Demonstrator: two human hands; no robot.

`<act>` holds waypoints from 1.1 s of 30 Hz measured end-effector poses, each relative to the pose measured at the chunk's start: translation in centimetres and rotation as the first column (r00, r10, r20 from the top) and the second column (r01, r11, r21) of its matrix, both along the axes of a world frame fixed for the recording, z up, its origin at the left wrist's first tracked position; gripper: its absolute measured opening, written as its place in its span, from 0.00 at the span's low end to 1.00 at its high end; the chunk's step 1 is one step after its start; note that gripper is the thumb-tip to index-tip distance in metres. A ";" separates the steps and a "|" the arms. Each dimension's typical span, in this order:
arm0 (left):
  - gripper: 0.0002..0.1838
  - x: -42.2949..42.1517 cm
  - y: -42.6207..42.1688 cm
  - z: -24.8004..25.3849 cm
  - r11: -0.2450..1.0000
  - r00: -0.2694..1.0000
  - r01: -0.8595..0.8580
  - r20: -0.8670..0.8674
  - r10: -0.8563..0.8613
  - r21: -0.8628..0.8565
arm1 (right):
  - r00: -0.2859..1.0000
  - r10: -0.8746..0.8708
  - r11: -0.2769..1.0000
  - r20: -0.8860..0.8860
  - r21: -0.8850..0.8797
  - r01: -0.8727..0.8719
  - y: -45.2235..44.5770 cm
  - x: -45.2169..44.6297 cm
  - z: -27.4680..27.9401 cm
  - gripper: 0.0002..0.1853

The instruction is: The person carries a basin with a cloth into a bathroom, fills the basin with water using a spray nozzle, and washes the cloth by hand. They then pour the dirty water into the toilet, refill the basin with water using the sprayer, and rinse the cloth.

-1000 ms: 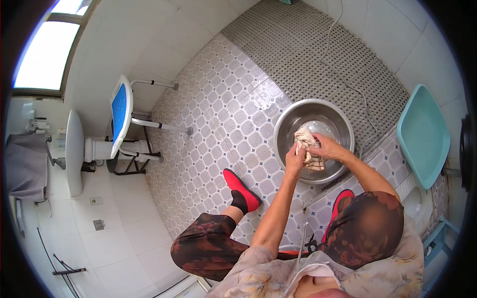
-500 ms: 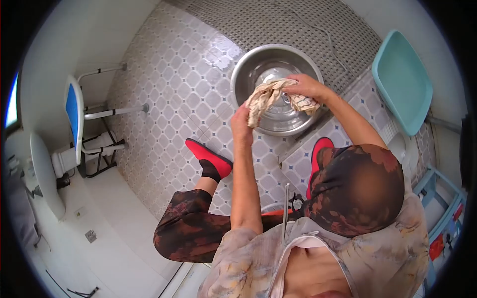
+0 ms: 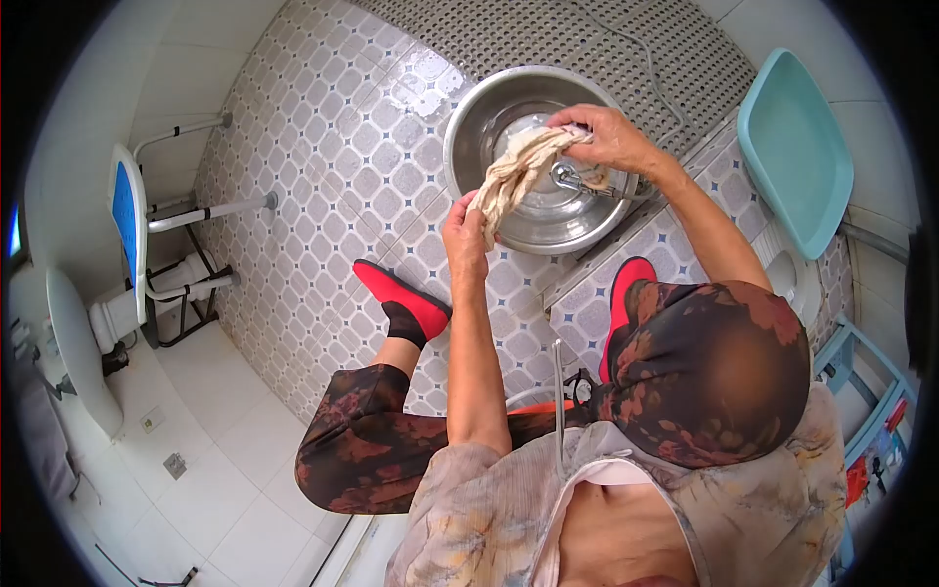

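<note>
A cream-coloured wet-looking cloth, bunched lengthwise, stretches between my two hands above a steel basin. My left hand grips its lower end near the basin's left front rim. At the other end, the fingers of my right hand are closed on the cloth over the basin's right side. Inside the basin, beneath my right hand, a chrome metal fitting shows, partly covered; I cannot make out its full shape.
A perforated grey mat lies behind the basin. At the right stand a turquoise tub and a blue shelf rack. A blue-seated chair is on the left. My red shoes rest on the tiled floor either side.
The cloth has gone from loosely draped, with a checked end hanging at the right, to a straighter, tighter bunch between my hands. The metal fitting in the basin shows more now.
</note>
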State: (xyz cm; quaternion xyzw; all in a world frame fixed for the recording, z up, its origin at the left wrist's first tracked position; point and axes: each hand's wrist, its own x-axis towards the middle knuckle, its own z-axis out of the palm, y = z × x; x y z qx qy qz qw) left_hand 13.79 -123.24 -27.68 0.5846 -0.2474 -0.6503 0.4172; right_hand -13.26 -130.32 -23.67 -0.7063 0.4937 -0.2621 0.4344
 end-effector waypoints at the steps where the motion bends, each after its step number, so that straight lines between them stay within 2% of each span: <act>1: 0.15 -0.1 0.0 -0.2 0.999 0.998 -0.041 -0.037 0.040 -0.022 | 0.999 -0.038 0.989 -0.035 -0.141 0.033 -0.1 0.4 0.4 0.19; 3: 0.14 -0.3 0.0 -0.6 0.995 0.994 -0.087 -0.074 0.083 -0.045 | 0.999 -0.034 0.985 -0.018 -0.170 0.031 -0.3 1.0 0.2 0.20; 5: 0.18 -0.5 0.1 -1.1 0.998 0.998 -0.058 -0.022 0.059 0.027 | 0.999 -0.018 0.937 -0.029 -0.349 0.006 -0.8 1.6 -1.2 0.21; 7: 0.18 -1.0 0.7 -2.0 0.997 0.998 -0.044 0.049 0.042 0.056 | 1.000 -0.005 0.941 -0.030 -0.338 -0.006 -1.0 1.4 -2.8 0.20; 9: 0.17 -1.1 1.2 -3.2 0.989 0.972 0.145 0.191 -0.139 -0.019 | 0.988 -0.046 0.904 -0.144 -0.428 -0.020 -1.4 1.0 -3.9 0.17; 10: 0.19 -1.2 1.6 -3.3 0.979 0.961 0.202 0.196 -0.193 -0.023 | 0.988 -0.046 0.905 -0.145 -0.426 -0.020 -1.4 0.7 -4.2 0.17; 11: 0.19 -1.4 1.9 -3.5 0.979 0.961 0.204 0.193 -0.197 -0.021 | 0.988 -0.052 0.959 -0.145 -0.283 0.009 -1.4 0.4 -4.6 0.15; 12: 0.20 -1.8 2.2 -3.6 0.972 0.935 0.232 0.268 -0.231 0.027 | 0.987 -0.060 0.990 -0.147 -0.136 0.040 -1.4 0.0 -4.8 0.13; 13: 0.21 -2.1 2.3 -3.6 0.964 0.902 0.255 0.340 -0.266 0.078 | 0.987 -0.064 0.990 -0.150 -0.135 0.044 -1.4 -0.3 -5.2 0.13; 15: 0.23 -2.2 2.6 -4.2 0.965 0.903 0.250 0.343 -0.260 0.075 | 0.986 -0.125 0.991 -0.112 -0.053 0.119 -1.0 -0.3 -5.9 0.12; 18: 0.21 -2.2 2.6 -4.8 0.980 0.913 0.193 0.359 -0.194 0.038 | 0.983 -0.152 0.988 -0.099 0.008 0.153 -0.6 -0.3 -6.5 0.12; 25: 0.20 -2.0 2.4 -3.4 0.981 0.933 0.193 0.306 -0.190 0.020 | 0.979 -0.145 0.989 -0.144 -0.023 0.143 -0.1 -0.1 -6.8 0.11; 27: 0.20 -1.9 2.2 -2.5 0.983 0.933 0.183 0.311 -0.179 0.017 | 0.988 -0.097 0.993 -0.124 0.054 0.104 0.2 0.1 -6.5 0.13; 28: 0.20 -1.9 2.1 -2.0 0.991 0.956 0.135 0.260 -0.136 0.024 | 0.987 -0.097 0.993 -0.125 0.053 0.104 0.4 0.2 -6.4 0.13; 30: 0.19 -2.1 1.6 -0.3 0.999 0.983 0.045 0.179 -0.049 0.026 | 0.990 0.077 0.996 -0.117 -0.036 -0.082 0.8 0.7 -6.3 0.17; 31: 0.19 -2.3 1.3 0.6 0.999 0.983 0.045 0.179 -0.049 0.025 | 0.990 0.077 0.996 -0.117 -0.036 -0.082 1.2 1.3 -5.6 0.17; 33: 0.16 -2.6 0.7 2.4 0.997 0.991 0.008 0.134 0.001 -0.071 | 0.988 0.148 0.957 0.041 -0.260 -0.132 2.4 3.1 -4.3 0.20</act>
